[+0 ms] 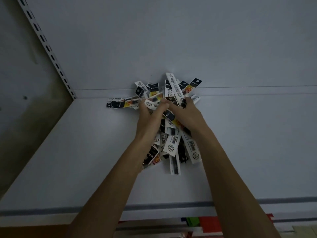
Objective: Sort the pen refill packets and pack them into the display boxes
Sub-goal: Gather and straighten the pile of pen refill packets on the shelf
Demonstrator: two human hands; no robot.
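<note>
A heap of several pen refill packets (pixel 171 145), long narrow sleeves in white, black and yellow with barcodes, lies on a white shelf (pixel 72 152) against its back wall. My left hand (pixel 150 115) and my right hand (pixel 184 112) reach into the heap side by side, thumbs touching. Each hand's fingers curl round a bunch of packets at the far end of the heap. More packets fan out to the left (pixel 120 103) and stick up behind my fingers (pixel 173 86). No display box is in view.
The shelf's back panel (pixel 188 40) rises behind the heap. A slotted metal upright (pixel 46 47) runs diagonally at the left. The shelf's front edge (pixel 163 206) has a grey strip. Below it, colourful red, green and blue items (pixel 205 222) show.
</note>
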